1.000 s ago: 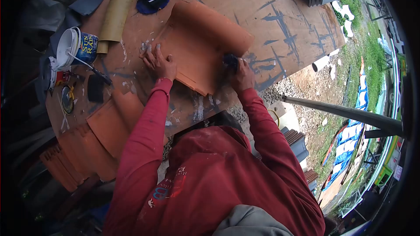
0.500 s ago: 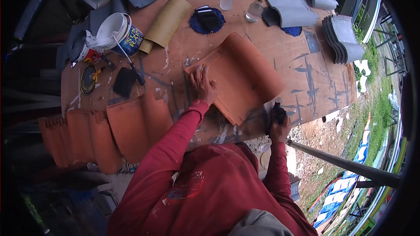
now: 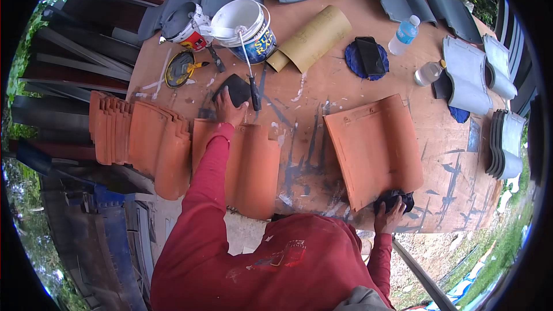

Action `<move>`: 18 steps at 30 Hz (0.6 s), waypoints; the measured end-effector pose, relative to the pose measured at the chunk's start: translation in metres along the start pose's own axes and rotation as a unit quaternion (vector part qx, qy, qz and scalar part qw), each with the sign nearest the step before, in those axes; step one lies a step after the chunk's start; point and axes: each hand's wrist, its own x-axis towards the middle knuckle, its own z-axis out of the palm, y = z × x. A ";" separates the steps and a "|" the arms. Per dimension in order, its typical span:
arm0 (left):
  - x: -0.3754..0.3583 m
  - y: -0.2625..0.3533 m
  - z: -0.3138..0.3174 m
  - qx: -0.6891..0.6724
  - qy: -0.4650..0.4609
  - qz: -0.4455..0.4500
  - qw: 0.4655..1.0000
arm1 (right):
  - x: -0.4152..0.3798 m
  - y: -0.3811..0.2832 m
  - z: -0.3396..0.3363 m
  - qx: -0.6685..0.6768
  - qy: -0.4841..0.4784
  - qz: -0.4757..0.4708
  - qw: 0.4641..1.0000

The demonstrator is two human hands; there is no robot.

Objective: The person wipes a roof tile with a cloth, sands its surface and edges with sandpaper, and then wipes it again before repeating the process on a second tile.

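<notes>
An orange roof tile (image 3: pixel 377 152) lies on the wooden table (image 3: pixel 299 132), to the right of centre. At its lower right corner my right hand (image 3: pixel 390 217) is closed on a crumpled black cloth (image 3: pixel 397 200). My left hand (image 3: pixel 231 108) reaches to the upper left and rests on the lower part of a flat black pad (image 3: pixel 237 87), fingers spread over it. Under my left forearm another orange tile (image 3: pixel 250 167) lies at the table's edge. A roller brush with a dark handle (image 3: pixel 254 95) leans from the white bucket (image 3: pixel 239 14), just right of the pad.
Stacked orange tiles (image 3: pixel 109 129) line the left edge. A paint can (image 3: pixel 187 29), yellow lid tool (image 3: pixel 181 69), rolled brown sheet (image 3: pixel 317 37), phone (image 3: pixel 368 56), water bottle (image 3: pixel 405 34) and glass bottle (image 3: pixel 429 72) stand or lie farther back. Grey tiles (image 3: pixel 466 72) lie along the far and right edges.
My left hand has left the middle orange tile and moved left onto the black pad. That tile has turned to sit straighter. The view has shifted left.
</notes>
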 end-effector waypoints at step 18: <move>-0.016 -0.027 -0.165 -0.054 -0.101 0.043 0.992 | -0.059 -0.070 -0.095 0.109 0.148 0.053 0.982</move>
